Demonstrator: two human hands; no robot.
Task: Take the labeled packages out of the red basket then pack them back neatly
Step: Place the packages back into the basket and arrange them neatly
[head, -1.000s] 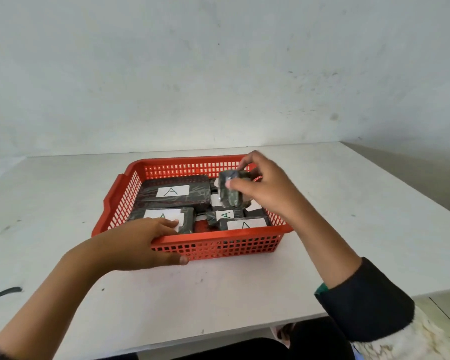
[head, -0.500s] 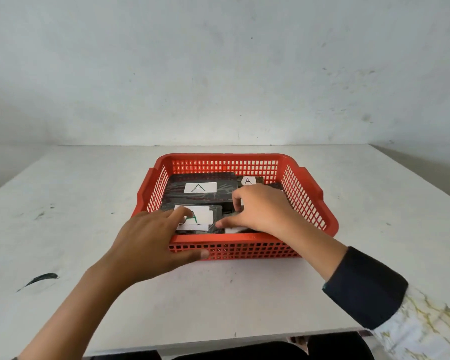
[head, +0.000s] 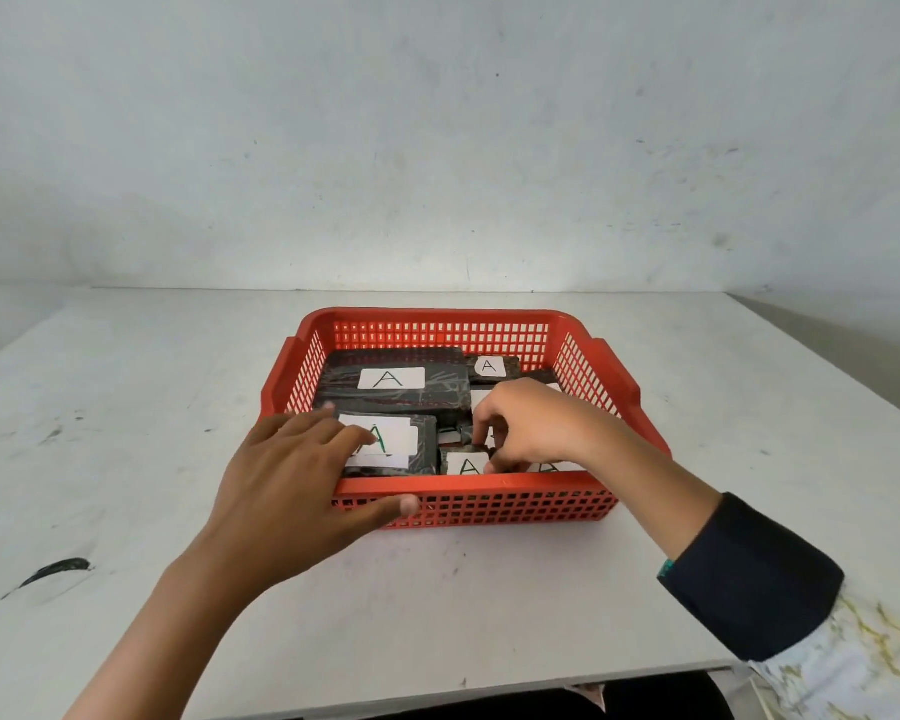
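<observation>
Basket: red plastic mesh basket [head: 468,504] on white surface [head: 489,589], beneath both grips.
Left grip [head: 292,491]: released, fingers flat on near-left black wrapped package labelled A [head: 406,439]; thumb outside the front wall.
Right grip [head: 536,428]: curled, pinching small black labelled package [head: 463,464] just beneath it.

One head-worn camera looks forward and down across the tabletop [head: 126,407], close over the basket [head: 440,315], facing the wall [head: 437,148].

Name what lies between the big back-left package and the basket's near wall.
Head view: a smaller black package, white A label up, lies between the big package and the near wall. The left hand rests its fingers on it.
</observation>
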